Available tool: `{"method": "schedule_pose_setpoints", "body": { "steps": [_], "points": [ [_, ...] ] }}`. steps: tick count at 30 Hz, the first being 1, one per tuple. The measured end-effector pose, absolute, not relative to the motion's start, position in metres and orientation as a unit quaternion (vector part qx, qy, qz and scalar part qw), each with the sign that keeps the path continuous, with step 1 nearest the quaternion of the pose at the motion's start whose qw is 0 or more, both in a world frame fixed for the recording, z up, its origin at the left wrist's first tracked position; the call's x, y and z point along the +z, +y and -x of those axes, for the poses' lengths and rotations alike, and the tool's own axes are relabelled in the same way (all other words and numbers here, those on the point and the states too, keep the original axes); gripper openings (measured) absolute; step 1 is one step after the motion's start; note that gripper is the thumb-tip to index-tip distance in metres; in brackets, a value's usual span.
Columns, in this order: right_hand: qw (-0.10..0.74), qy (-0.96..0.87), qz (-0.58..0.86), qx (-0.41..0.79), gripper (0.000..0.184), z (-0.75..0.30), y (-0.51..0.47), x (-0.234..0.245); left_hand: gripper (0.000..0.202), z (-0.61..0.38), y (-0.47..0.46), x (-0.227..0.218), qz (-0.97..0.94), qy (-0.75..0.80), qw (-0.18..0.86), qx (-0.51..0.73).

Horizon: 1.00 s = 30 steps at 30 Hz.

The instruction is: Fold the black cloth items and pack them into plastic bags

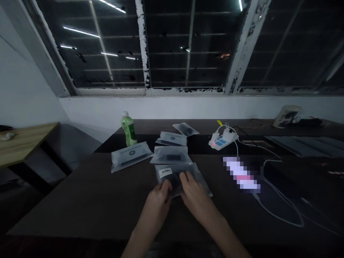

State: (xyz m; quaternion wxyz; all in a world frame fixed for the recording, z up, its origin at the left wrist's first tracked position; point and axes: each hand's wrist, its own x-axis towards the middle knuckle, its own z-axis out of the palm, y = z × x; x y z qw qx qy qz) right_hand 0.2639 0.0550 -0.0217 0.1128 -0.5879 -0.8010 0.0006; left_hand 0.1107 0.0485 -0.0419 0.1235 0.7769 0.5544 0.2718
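Note:
In front of me lies a frosted plastic zip bag (pixel 200 175) with a white barcode label (pixel 165 172) and something dark inside. My left hand (pixel 159 197) is closed on its near left edge, thumb on top. My right hand (pixel 194 191) has its fingers curled together on the middle of the same bag, gripping the plastic. Parts of the bag are hidden under both hands. Just beyond it is another frosted bag (pixel 177 152) with a dark item in it. Farther back lies a printed bag (pixel 173 137), and a similar printed bag (pixel 131 154) rests to the left.
A green drink bottle (pixel 129 129) stands at the back left. A small frosted bag (pixel 186 129) lies near the back. To the right are a white power strip (pixel 221 139), a pixelated lit phone (pixel 242 175) and loose white cables (pixel 285 204). Flat plastic sheets (pixel 303 145) lie farther right.

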Motion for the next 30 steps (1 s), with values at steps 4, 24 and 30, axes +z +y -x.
{"method": "schedule_pose_setpoints", "body": {
  "steps": [4, 24, 30],
  "points": [
    [0.072, -0.762, 0.643, 0.031, 0.045, -0.251, 0.06, -0.021, 0.03, -0.119, 0.046, -0.043, -0.785, 0.541, 0.136, 0.27],
    [0.278, -0.727, 0.623, 0.072, 0.021, -0.341, 0.025, -0.052, 0.004, -0.051, 0.035, -0.044, -0.682, 0.666, 0.052, 0.297],
    [0.324, -0.748, 0.545, 0.196, 0.028, -0.338, 0.021, -0.045, 0.026, -0.041, 0.03, -0.046, -0.707, 0.619, -0.033, 0.34]
  ]
}}
